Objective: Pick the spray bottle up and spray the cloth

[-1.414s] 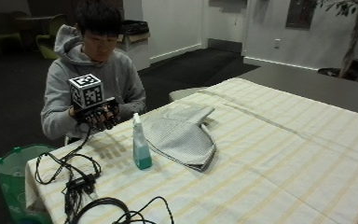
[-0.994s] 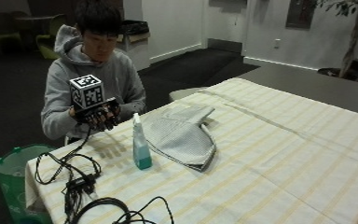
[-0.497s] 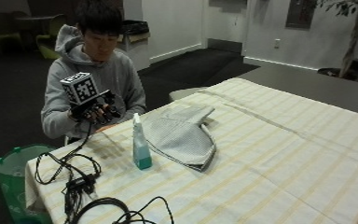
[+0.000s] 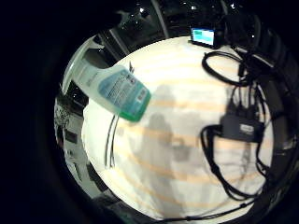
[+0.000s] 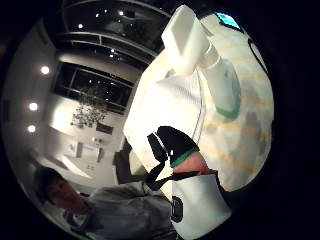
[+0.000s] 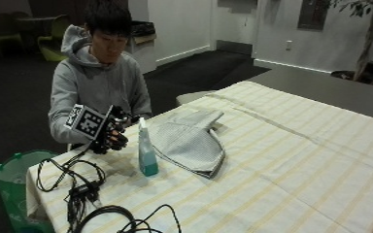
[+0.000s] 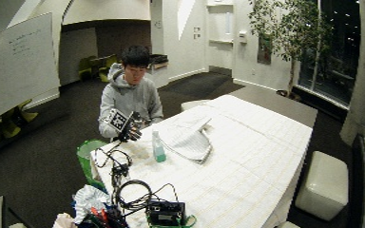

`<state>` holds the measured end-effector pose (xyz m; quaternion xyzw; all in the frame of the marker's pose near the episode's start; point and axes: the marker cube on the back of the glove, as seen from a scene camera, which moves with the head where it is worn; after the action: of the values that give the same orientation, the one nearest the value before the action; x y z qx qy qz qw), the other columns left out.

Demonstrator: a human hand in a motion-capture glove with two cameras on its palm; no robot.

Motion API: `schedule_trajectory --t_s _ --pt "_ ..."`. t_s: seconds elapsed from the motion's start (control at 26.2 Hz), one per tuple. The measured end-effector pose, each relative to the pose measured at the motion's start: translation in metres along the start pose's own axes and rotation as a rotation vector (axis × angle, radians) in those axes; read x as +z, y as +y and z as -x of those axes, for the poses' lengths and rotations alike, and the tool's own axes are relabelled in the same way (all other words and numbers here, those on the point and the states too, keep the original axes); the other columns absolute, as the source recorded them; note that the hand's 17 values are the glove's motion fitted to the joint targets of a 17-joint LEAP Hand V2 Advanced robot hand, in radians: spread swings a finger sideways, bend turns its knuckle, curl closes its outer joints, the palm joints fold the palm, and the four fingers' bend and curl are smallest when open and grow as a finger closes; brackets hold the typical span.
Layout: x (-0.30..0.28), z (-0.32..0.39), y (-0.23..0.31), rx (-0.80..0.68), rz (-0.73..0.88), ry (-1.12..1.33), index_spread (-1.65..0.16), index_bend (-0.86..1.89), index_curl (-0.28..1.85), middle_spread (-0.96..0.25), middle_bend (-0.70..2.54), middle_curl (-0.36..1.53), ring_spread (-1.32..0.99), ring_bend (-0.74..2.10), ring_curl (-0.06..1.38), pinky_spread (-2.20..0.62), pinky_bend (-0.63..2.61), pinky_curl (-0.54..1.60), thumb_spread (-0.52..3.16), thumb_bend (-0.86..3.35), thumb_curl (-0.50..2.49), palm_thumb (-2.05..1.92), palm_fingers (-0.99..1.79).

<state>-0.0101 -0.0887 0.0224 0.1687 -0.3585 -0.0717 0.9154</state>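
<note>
The gloved right hand (image 6: 110, 137) hovers beside the spray bottle (image 6: 146, 148), fingers loosely curled, grasping nothing. The bottle stands upright on the surface (image 6: 290, 165), its label print too small to read, with the folded cloth (image 6: 190, 141) just beyond.

striped tablecloth (image 6: 315, 160), green bin (image 6: 12, 179), potted plant (image 6: 361, 29)

The print on the spray bottle's (image 4: 122, 93) label was too blurred to read, and its nozzle end ran off into the dark rim of the little finger side palm view. From outside, the gloved right hand's (image 6: 110, 137) fingertips were too small and dark to separate. The folded cloth's (image 6: 190, 141) underside stayed hidden.
</note>
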Motion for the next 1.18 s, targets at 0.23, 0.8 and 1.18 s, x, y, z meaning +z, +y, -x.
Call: schedule_trajectory --t_s 0.23,0.8,1.18 --pt "0.03 -0.006 -0.03 0.08 0.007 -0.175 -0.2 0.1 0.13 0.07 0.35 0.31 0.07 0.38 0.23 0.19 0.48 0.33 0.94 -0.03 0.28 0.49 0.06" --pt "0.062 0.002 -0.079 0.233 -0.277 -0.476 -0.19 0.21 0.24 -0.04 0.57 0.4 -0.02 0.52 0.28 0.14 0.23 0.26 0.91 0.07 0.37 0.77 0.85" --pt "0.074 0.009 -0.091 0.133 -0.281 -0.485 -0.21 0.46 0.4 -0.07 0.65 0.47 -0.1 0.49 0.34 0.06 0.11 0.22 0.59 0.08 0.51 0.96 1.19"
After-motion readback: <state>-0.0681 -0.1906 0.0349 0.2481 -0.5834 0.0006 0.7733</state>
